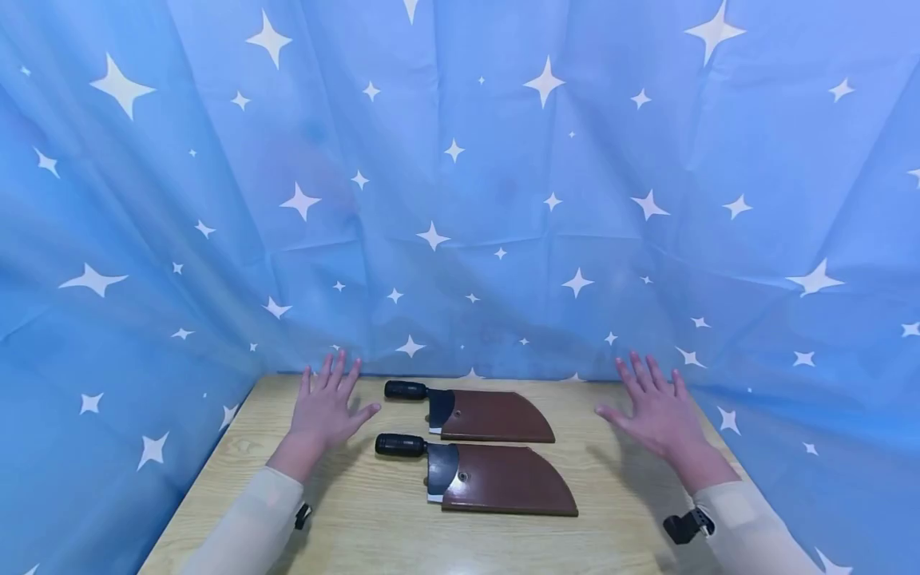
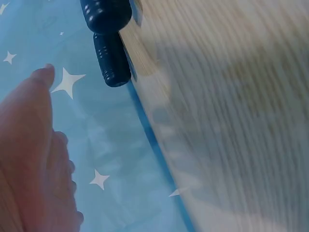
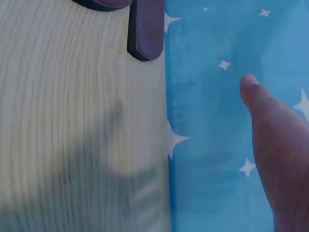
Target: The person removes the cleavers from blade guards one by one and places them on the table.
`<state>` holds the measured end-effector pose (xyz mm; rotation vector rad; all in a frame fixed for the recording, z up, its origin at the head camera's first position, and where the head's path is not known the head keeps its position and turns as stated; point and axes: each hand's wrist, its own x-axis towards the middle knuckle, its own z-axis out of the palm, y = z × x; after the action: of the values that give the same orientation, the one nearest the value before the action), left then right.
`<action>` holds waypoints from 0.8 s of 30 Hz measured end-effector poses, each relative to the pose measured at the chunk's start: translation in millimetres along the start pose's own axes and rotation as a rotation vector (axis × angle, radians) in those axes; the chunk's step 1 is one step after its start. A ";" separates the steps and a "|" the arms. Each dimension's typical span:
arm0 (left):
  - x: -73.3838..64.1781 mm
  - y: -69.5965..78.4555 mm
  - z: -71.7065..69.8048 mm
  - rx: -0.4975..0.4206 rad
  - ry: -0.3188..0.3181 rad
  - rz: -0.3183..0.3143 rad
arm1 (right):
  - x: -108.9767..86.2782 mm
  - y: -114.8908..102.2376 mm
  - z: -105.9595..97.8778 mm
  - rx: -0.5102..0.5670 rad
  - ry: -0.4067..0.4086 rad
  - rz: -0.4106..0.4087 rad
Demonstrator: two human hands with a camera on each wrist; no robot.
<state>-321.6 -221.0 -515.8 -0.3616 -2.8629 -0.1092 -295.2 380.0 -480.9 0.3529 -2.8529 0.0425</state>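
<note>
Two cleavers in brown sheaths lie on the table, one behind the other, black handles pointing left. The far cleaver (image 1: 499,415) is slightly smaller in view than the near cleaver (image 1: 510,479). To the left of the handles, my left hand (image 1: 325,415) is held with fingers spread, holding nothing. My right hand (image 1: 657,415) is likewise spread, to the right of the sheath tips, apart from both. In the left wrist view both black handles (image 2: 112,60) show near the top. Sheath ends (image 3: 147,31) appear at the top of the right wrist view.
The light wooden table (image 1: 402,547) ends at the back against a blue curtain (image 1: 460,192) with white stars. That cloth also hangs along the left and right sides. Dark straps or mounts (image 1: 688,527) sit at both wrists.
</note>
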 end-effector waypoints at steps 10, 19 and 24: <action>-5.9 11.2 0.8 -0.065 0.069 0.090 | -7.0 -24.6 10.3 0.077 0.106 -0.103; -13.9 34.8 2.6 -0.169 0.032 0.173 | -16.9 -57.6 16.5 0.314 0.146 -0.165; -16.8 45.6 7.1 -0.290 -0.007 0.234 | -22.7 -75.7 21.6 0.398 0.122 -0.202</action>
<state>-296.0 -180.2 -525.1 -0.7496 -2.7878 -0.4809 -261.1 310.6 -507.9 0.6899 -2.6601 0.5764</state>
